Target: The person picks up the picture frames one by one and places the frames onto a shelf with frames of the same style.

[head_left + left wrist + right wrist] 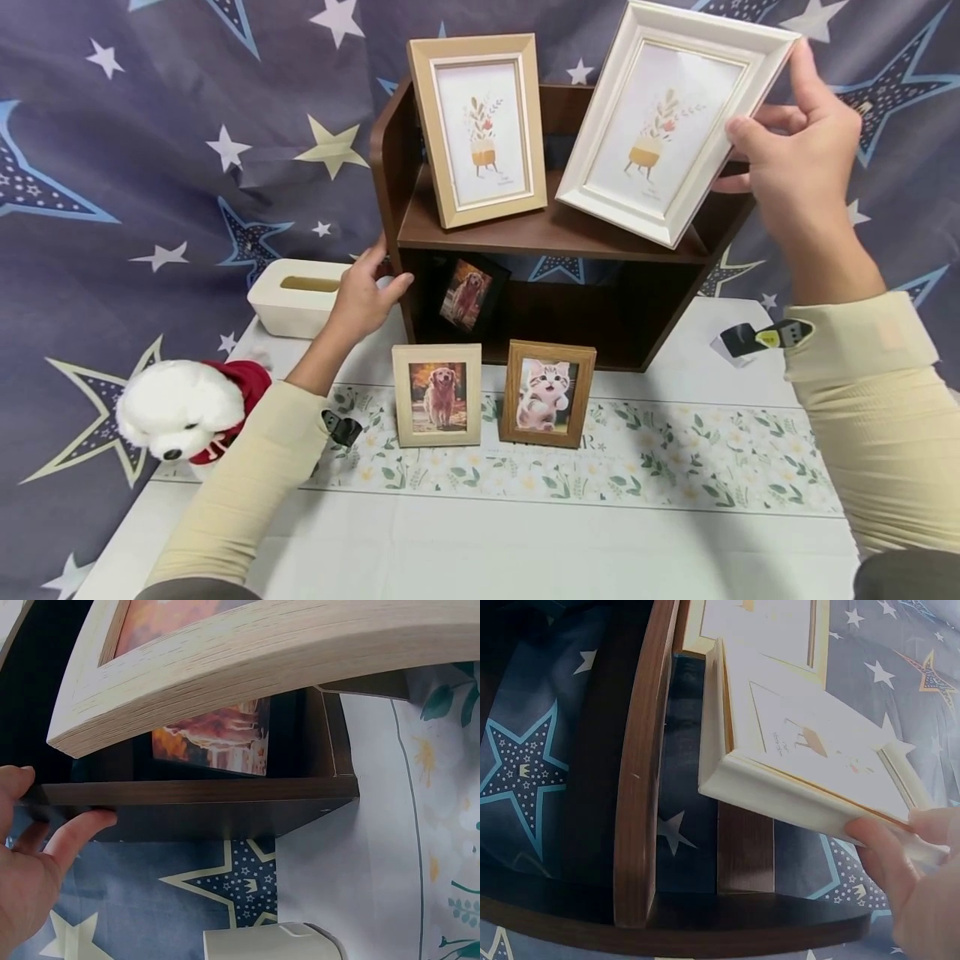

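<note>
My right hand (806, 158) pinches the right edge of a white picture frame (678, 221) with a plant print, thumb on its front. The frame leans, tilted, over the right part of the brown shelf's (555, 242) upper board. With my left hand (363, 296) I hold the front edge of the shelf's left side panel (187, 793). Beside the white frame, a tan picture frame (491, 125) with a similar print stands on the upper board. In the lower compartment a dark frame with a dog picture (465, 296) leans over, partly in shadow.
In front of the shelf stand a pale wood frame with a dog picture (438, 396) and a brown wood frame with a kitten picture (547, 396). A white tissue box (288, 308) and a white plush dog (180, 408) are at left. A starry cloth (187, 83) hangs behind.
</note>
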`<state>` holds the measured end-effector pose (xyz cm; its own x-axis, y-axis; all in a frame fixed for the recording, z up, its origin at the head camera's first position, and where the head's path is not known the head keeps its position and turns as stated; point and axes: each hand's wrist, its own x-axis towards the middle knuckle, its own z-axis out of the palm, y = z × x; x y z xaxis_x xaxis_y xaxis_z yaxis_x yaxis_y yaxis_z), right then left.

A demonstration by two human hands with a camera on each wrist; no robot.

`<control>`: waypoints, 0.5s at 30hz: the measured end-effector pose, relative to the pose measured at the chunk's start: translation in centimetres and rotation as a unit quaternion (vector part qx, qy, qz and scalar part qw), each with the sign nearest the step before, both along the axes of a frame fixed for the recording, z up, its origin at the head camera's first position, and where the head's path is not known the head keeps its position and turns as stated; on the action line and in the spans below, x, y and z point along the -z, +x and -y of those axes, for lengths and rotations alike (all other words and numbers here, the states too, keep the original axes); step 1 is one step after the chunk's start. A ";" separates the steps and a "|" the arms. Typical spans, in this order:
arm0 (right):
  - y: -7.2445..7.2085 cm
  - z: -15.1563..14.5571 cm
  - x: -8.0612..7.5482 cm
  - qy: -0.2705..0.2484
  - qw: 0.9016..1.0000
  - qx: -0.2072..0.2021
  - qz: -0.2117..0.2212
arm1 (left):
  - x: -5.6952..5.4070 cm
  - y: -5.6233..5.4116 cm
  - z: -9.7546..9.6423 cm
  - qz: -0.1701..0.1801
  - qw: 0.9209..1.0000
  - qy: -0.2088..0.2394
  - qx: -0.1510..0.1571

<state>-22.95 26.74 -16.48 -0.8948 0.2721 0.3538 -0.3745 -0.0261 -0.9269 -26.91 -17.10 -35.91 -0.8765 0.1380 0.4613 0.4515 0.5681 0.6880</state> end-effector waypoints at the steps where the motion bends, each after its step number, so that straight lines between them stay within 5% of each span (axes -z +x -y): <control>1: -0.2 0.1 0.0 0.001 1.000 0.004 0.003 | 0.0 0.0 0.0 0.001 1.000 0.001 0.000; 15: -1.9 1.4 -0.5 0.065 0.994 0.078 0.045 | -0.1 0.1 0.0 0.007 1.000 0.015 0.012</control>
